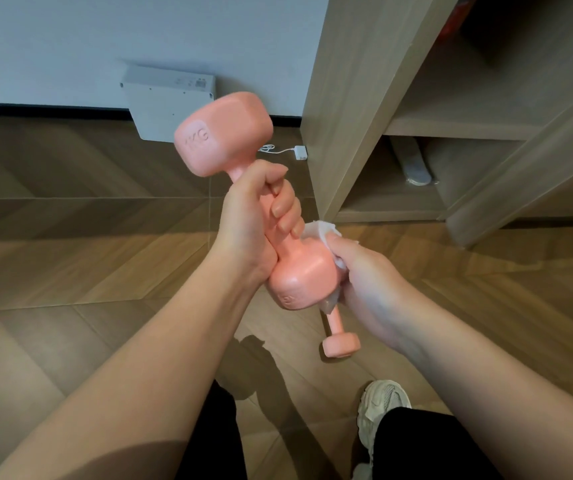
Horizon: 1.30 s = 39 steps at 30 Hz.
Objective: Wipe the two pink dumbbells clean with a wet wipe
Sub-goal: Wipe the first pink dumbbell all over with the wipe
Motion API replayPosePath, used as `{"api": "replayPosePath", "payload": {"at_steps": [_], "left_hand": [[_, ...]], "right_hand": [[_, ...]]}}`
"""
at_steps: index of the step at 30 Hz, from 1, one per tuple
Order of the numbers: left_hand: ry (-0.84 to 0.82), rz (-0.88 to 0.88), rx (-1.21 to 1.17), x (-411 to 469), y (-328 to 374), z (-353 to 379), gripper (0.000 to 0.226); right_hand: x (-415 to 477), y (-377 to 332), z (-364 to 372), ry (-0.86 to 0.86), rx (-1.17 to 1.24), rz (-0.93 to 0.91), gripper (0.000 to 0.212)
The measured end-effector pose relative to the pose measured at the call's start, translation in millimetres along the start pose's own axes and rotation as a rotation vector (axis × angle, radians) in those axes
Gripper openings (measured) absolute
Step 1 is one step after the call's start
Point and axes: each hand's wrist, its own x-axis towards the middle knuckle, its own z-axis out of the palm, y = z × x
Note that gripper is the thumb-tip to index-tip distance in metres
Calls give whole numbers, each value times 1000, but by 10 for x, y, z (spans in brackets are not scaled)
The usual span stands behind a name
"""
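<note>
A: Forearms (pixel 160 368), both bare, reach in from below. And the hands?

B: Left hand (pixel 254 216) is wrapped tight round the handle of the held dumbbell (pixel 222 133), which tilts up toward the wall. Right hand (pixel 371 282) clasps a crumpled white wet wipe (pixel 319 232) against the lower head, its fingers mostly hidden behind it.

A: Surfaces?

B: Smooth matte pink, blocky rounded heads, raised "KG" lettering, partly blurred.

A: The other one?

B: The second dumbbell (pixel 341 344) lies on the herringbone wood floor (pixel 70 258) below the hands, far head hidden. A wooden shelf unit (pixel 364 98) stands beyond.
</note>
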Motion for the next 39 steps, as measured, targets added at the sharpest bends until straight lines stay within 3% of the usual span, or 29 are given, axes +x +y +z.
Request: {"api": "replayPosePath", "payload": {"at_steps": [4, 8, 11, 15, 21, 24, 27, 33, 37, 39], "left_hand": [[40, -40, -72, 9, 59, -9, 33], [110, -29, -201, 14, 132, -45, 32], [118, -19, -238, 20, 182, -51, 31], [91, 9, -177, -15, 161, -1, 31], [-28, 60, -137, -106, 61, 108, 33], [-94, 124, -150, -135, 41, 125, 29], [-28, 127, -118, -114, 60, 159, 24], [354, 83, -284, -59, 46, 109, 29], [323, 101, -238, -65, 27, 99, 35], [282, 126, -200, -60, 29, 126, 36]], "right_hand": [[-146, -41, -131, -51, -96, -179, 34], [-195, -61, -292, -200, 93, -101, 68], [-203, -97, -288, -94, 270, -79, 46], [-165, -61, -235, -7, 247, -100, 30], [-174, -129, -120, -286, 522, 80, 47], [-172, -132, -82, -327, 664, 144, 52], [-156, -120, -17, -216, 726, 84, 65], [-63, -71, 45, 71, 456, -138, 30], [30, -80, 76, 153, 657, 63, 30], [60, -97, 12, 113, 772, 141, 37]]}}
